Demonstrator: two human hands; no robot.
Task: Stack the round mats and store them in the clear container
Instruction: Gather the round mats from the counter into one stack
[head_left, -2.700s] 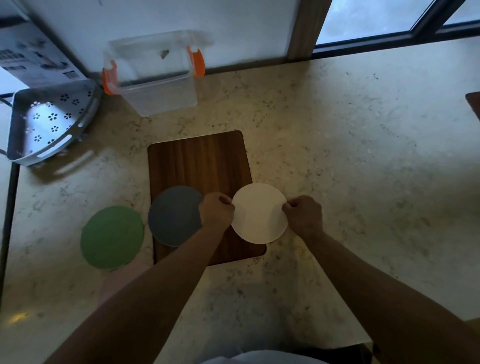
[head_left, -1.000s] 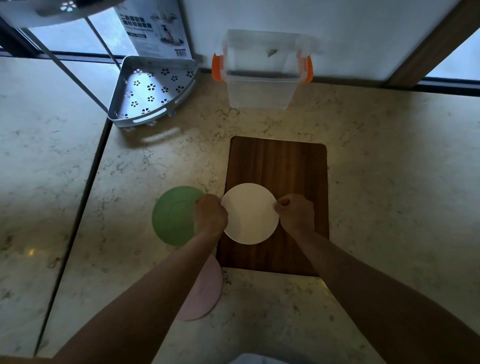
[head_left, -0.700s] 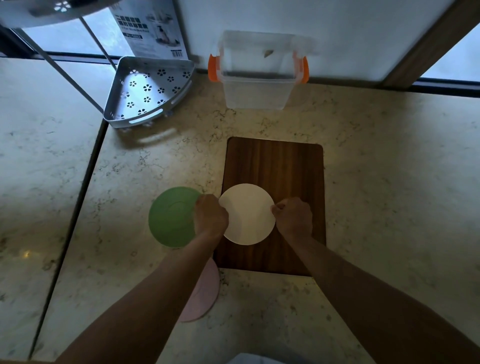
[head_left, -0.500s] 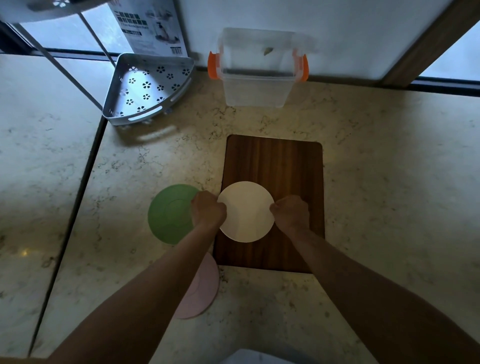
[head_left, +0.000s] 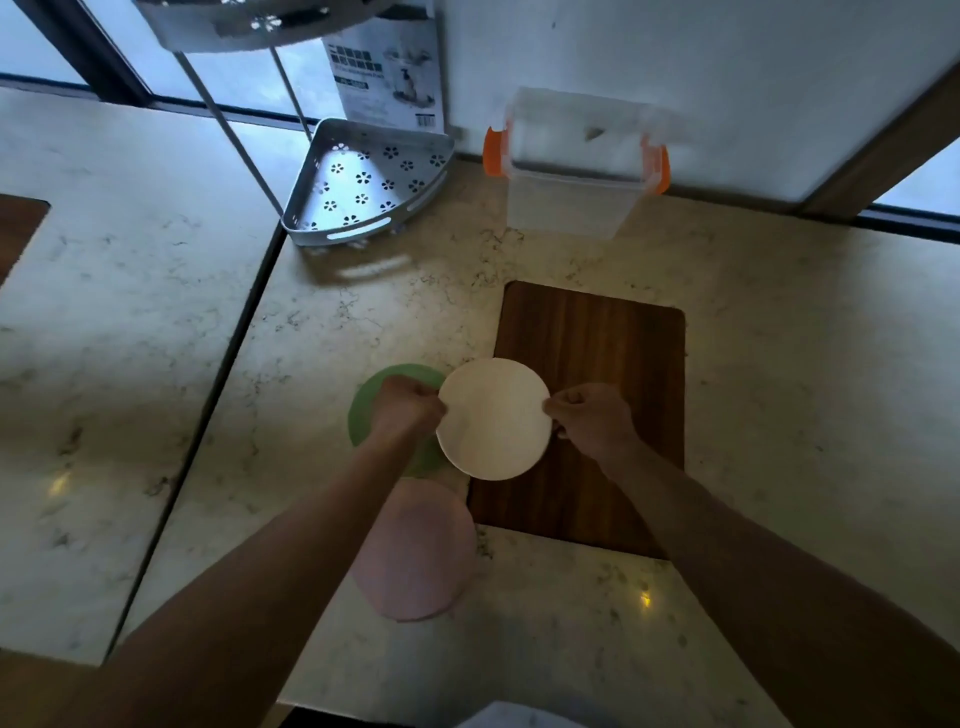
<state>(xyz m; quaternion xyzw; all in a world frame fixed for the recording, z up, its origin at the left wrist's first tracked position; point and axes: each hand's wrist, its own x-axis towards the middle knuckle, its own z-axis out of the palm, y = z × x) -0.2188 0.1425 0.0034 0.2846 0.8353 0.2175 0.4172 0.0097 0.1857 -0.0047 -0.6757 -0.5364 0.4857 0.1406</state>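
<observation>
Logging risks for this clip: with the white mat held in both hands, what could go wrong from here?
1. The white mat is pinched only at its edges by the left hand and right hand; it could slip or flop.
2. It partly overlaps the green mat, so setting it down here may leave a crooked stack.
3. The pink mat lies partly under the left forearm and could get nudged or overlooked.

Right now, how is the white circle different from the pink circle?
The white mat is pinched at its edges by the left hand and right hand; nobody touches the pink mat. The white mat is over the wooden board and green mat; the pink mat lies on the counter, nearer the person. Both are round and flat.
</observation>
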